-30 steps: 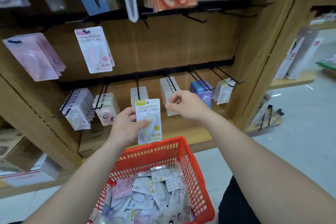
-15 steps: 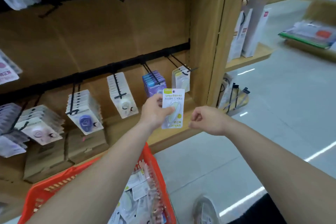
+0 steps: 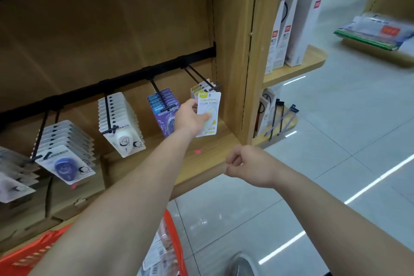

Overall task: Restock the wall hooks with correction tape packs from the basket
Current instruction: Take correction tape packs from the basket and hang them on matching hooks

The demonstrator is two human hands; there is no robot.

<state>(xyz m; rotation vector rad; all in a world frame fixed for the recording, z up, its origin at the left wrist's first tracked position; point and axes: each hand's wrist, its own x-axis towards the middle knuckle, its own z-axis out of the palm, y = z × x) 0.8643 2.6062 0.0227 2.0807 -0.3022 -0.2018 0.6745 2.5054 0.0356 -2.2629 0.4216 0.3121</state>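
The left hand (image 3: 189, 119) pinches a correction tape pack (image 3: 208, 114), thumb across the clear blister and fingers behind the card, holding it upright. The pack is white with a yellow-green tab at its top, and that top edge sits just under the tip of the rightmost hook (image 3: 202, 78), in front of the matching packs (image 3: 195, 90) already hanging there. Whether the hanging hole has met the hook tip cannot be told.

Below and to the right of that hand, the right hand (image 3: 244, 164) floats over the edge of the wooden ledge (image 3: 201, 159), fingers curled into a fist with nothing seen inside it.

Just left of the holding hand hang purple packs (image 3: 162, 108); further left come white packs (image 3: 118, 123), then packs with a blue dispenser (image 3: 65, 159), each row on its own black hook. Right of the hand stands a wooden upright (image 3: 235, 51), and beyond it white boxes (image 3: 293, 29) stand on a side shelf.

Under the left forearm lies the orange-red basket (image 3: 29, 255), with more loose packs (image 3: 156, 248) visible inside near its rim.
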